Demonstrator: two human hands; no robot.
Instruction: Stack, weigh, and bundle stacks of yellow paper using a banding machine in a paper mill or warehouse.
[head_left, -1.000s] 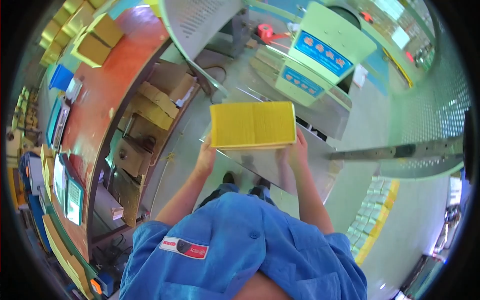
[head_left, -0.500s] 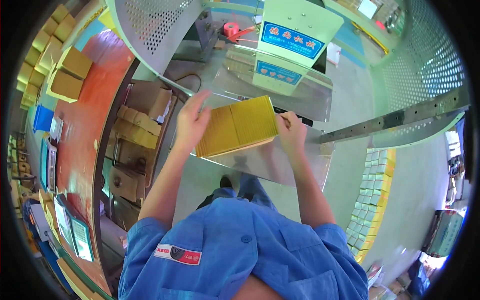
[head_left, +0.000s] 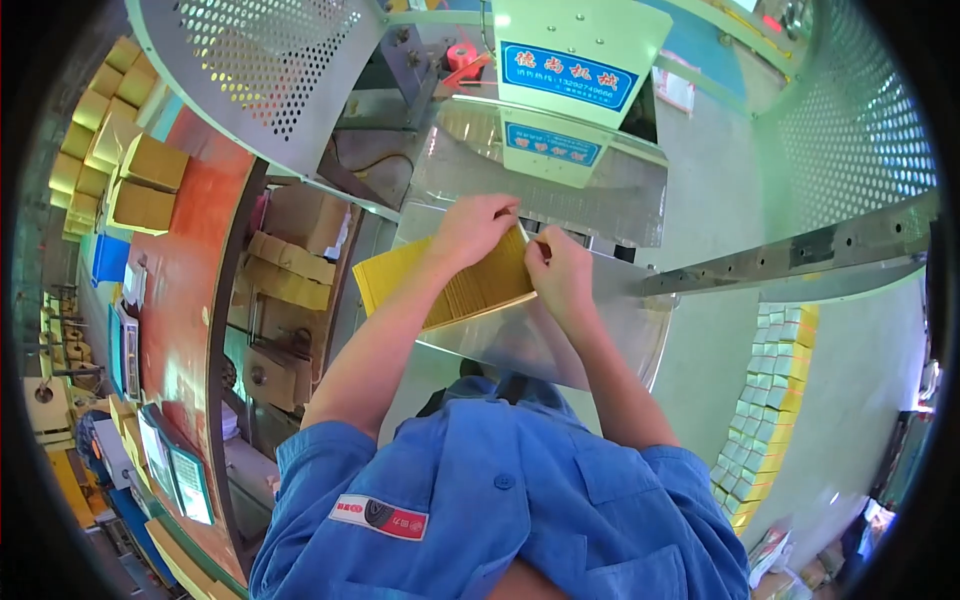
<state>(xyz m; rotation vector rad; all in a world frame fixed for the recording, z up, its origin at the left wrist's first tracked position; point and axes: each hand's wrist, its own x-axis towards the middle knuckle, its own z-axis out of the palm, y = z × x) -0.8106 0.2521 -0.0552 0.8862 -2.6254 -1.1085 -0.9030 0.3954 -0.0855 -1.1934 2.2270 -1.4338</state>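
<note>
A yellow-brown block with a finely ribbed top, perhaps a bundle of flat pieces, rests tilted over a shiny metal worktop. A strip of white shows at its right end. My left hand reaches across the block's far side, its fingers pinched together at the far right corner. Close beside it, my right hand is closed at the right end, thumb and forefinger pressed together near the white edge. What exactly either pinch holds is too small to make out. My left forearm covers part of the block.
Beyond the worktop stands a machine with a clear cover and a pale panel. Perforated guards and a dark metal bar flank it. A red-brown table lies left; banded white-and-yellow bundles line the floor at right.
My left hand has moved from the block's left side across to its far right corner. The block sits lower and farther left in view. My right hand stays by its right end.
</note>
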